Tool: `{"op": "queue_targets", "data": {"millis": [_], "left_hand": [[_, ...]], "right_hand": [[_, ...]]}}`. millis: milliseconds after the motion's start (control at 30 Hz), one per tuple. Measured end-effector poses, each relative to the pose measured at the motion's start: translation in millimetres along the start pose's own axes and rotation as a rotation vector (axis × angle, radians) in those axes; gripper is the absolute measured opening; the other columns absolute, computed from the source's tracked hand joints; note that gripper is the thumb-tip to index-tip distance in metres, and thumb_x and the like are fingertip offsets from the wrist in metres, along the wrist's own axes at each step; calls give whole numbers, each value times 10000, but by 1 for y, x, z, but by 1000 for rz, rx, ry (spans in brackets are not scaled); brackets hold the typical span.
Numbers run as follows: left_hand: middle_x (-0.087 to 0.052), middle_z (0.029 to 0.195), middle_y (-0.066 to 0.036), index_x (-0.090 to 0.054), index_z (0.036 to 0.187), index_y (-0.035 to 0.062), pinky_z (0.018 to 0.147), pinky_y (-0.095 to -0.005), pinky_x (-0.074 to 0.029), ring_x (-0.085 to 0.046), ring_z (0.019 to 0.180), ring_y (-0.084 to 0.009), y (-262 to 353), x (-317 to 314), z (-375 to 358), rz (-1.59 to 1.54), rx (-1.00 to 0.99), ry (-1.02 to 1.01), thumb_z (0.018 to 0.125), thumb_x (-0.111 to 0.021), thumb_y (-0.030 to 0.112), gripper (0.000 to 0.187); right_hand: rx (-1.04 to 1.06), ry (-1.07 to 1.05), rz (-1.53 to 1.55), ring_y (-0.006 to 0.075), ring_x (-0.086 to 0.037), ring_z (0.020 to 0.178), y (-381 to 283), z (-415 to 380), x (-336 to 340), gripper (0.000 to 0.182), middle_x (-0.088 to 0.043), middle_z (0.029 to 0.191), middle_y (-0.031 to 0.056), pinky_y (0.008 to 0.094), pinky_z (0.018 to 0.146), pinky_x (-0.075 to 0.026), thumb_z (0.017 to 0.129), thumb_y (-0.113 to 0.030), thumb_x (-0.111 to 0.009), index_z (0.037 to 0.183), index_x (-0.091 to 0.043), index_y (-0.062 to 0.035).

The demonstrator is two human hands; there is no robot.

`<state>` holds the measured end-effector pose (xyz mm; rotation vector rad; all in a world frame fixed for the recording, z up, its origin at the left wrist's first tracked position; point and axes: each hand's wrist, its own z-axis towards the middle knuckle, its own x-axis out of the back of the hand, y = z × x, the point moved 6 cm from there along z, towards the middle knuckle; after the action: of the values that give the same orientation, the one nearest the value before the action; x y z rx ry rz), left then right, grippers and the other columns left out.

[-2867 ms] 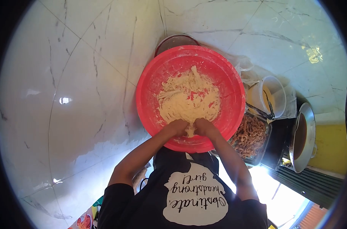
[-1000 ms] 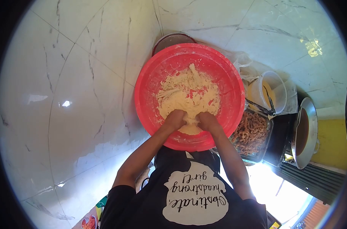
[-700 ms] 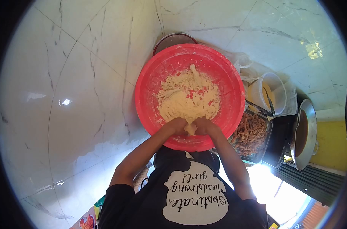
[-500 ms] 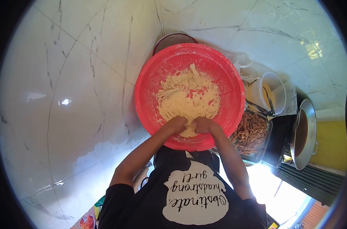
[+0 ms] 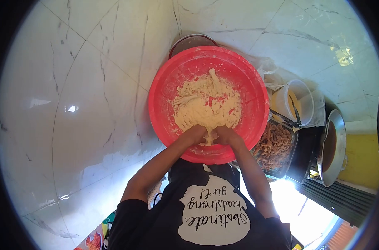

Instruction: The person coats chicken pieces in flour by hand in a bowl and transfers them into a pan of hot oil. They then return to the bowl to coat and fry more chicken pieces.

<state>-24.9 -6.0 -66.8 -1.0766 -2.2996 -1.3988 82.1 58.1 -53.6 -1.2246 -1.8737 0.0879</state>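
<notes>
A wide red plastic basin (image 5: 258,104) holds a bed of pale, clumpy flour (image 5: 206,110). Two flour-coated pieces, one shaped like a chicken foot with spread toes (image 5: 185,100), the other a longer stick-like piece (image 5: 215,79), lie on top. At the basin's near side my left hand (image 5: 196,135) and my right hand (image 5: 224,136) are close together, fingers curled inward. Between them shows a flour-coated piece (image 5: 210,132), which both seem to grip; its kind is mostly hidden by the fingers and flour.
Right of the basin stand a glass dish of brown fried pieces (image 5: 275,146), dark tongs (image 5: 284,118) and a clear tub with yellowish contents (image 5: 298,102). Farther right is a large metal pan (image 5: 333,148) of brown liquid. Marble-patterned tiles (image 5: 93,104) surround the left and back.
Both hands have shifted very slightly, and more of a pale piece shows between them. The basin and its other contents look the same.
</notes>
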Motion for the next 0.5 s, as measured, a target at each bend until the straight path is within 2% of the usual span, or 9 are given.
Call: {"op": "queue_targets", "data": {"millis": [67,267,333,367,433,467,500], "left_hand": [[-633,923,-180,-637,977,39,774,-372,-474,-605,898,-311,0,-1,2,4,14,4,663,-730,154,348],[-631,891,-190,-634,929,28,769,-380,-470,-608,876,-317,-3,4,1,-113,1,-29,658,-732,163,318],[-633,891,-184,-627,938,24,768,-379,-474,-608,883,-319,-2,22,-3,-43,19,108,664,-726,203,341],[-633,891,-184,-627,938,24,768,-379,-474,-608,883,-319,0,25,-4,-46,20,108,664,-726,203,341],[-633,914,-183,-629,940,23,759,-384,-485,-606,896,-332,0,39,-9,158,148,274,684,-703,250,350],[-633,914,-183,-629,940,23,759,-384,-485,-606,896,-332,2,40,-12,156,148,273,684,-703,250,350],[-632,925,-186,-636,929,28,752,-389,-490,-607,892,-340,0,39,-16,192,245,216,703,-680,255,323]], "right_hand": [[12,17,16,281,-600,940,0,-1,1,396,-642,946,137,354,807,-468,649,-235,-752,974,-641,-38],[-41,-113,1,297,-609,894,3,4,-2,314,-649,888,134,367,786,-473,663,-210,-729,917,-652,-44],[-113,-174,42,289,-575,985,6,5,1,398,-615,1035,134,365,835,-457,672,-177,-694,1041,-592,-65],[-113,-177,40,289,-575,985,7,4,0,398,-615,1035,134,365,835,-457,672,-177,-694,1041,-592,-65],[-13,146,45,284,-574,994,7,2,14,374,-610,1053,139,351,844,-460,687,-145,-658,1046,-600,-60],[-14,145,44,284,-574,994,10,3,11,374,-610,1053,139,351,844,-460,687,-145,-658,1046,-600,-60],[21,103,65,281,-573,998,8,5,8,389,-610,1053,139,348,848,-460,675,-143,-667,1051,-602,-61]]}}
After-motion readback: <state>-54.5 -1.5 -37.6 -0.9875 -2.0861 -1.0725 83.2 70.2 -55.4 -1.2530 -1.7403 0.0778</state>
